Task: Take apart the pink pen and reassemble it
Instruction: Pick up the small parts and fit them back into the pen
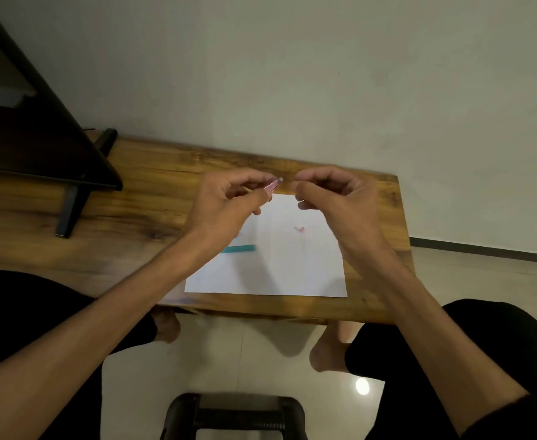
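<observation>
My left hand (229, 201) holds the pink pen barrel (272, 186) above the far edge of the white paper (270, 265), its end pointing right. My right hand (330, 195) hovers just right of that end with fingers pinched; whether anything sits between them is hidden. A small pink pen part (299, 229) lies on the paper below my right hand.
A teal pen (238, 248) lies on the paper near my left wrist. The wooden table (127, 230) stands against a wall. A dark stand (70, 198) occupies the table's left side. A black stool (232, 414) and my feet are below the near edge.
</observation>
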